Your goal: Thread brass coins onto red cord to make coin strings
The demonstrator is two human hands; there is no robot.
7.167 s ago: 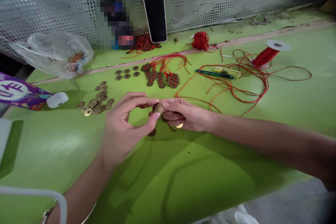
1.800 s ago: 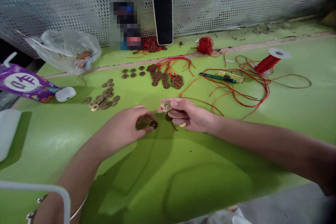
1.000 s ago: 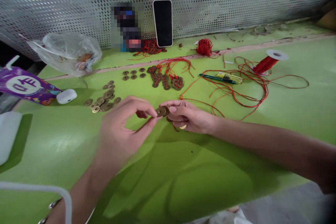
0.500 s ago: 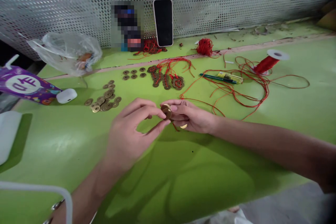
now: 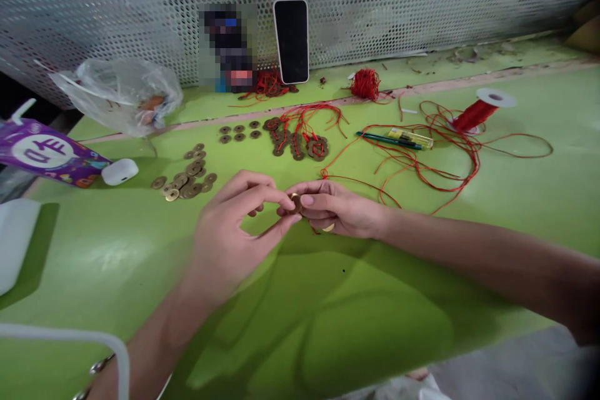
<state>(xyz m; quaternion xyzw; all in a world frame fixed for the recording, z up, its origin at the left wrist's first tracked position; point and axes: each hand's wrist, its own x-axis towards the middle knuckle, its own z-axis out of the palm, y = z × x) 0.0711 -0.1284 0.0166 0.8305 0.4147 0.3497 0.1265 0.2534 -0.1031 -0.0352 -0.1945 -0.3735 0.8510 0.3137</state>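
Observation:
Between my two hands, at the centre, are brass coins [image 5: 295, 204] pinched at the fingertips. My left hand [image 5: 239, 225] grips their left side with thumb and forefinger. My right hand [image 5: 340, 208] holds them from the right, its thumb on top and its other fingers curled beneath. Another gold-coloured disc [image 5: 329, 227] shows at the lower fingers of the right hand. A thin red cord [image 5: 360, 181] lies on the table just behind that hand. How the cord meets the coins is hidden by my fingers.
Loose coins [image 5: 190, 184] lie left of my hands, with corded coins [image 5: 295, 144] farther back. A red spool [image 5: 478, 114], pens [image 5: 391, 140] and tangled cord are at the right. A phone [image 5: 291, 40] leans on the mesh wall. A purple carton [image 5: 47, 153] and plastic bag [image 5: 122, 94] stand left.
The coins and the fingertips of both hands have shifted slightly left. The coins sit closer together, more covered by my fingers.

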